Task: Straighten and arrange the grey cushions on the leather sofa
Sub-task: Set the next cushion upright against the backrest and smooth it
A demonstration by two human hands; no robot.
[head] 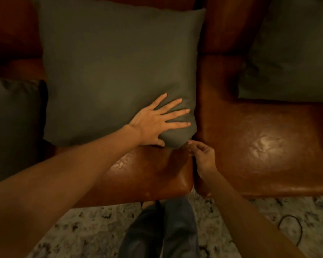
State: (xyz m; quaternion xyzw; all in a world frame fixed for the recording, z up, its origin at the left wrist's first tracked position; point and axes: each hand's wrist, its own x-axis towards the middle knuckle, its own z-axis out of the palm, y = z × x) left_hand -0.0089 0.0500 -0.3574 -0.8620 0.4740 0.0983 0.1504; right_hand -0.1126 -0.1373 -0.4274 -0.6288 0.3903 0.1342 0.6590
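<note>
Cushions (116, 67): matt grey woven cloth.
Sofa (259, 146): glossy, creased brown leather.
Floor (82, 229): speckled, stone-like.

Left hand (157, 121) flat on the middle grey cushion (117, 71); right hand (201, 157) pinches its lower corner

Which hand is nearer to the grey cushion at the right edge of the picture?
The right hand. It is at the middle cushion's lower corner, nearer to the right cushion. The left hand lies flat on the middle cushion, farther away.
</note>
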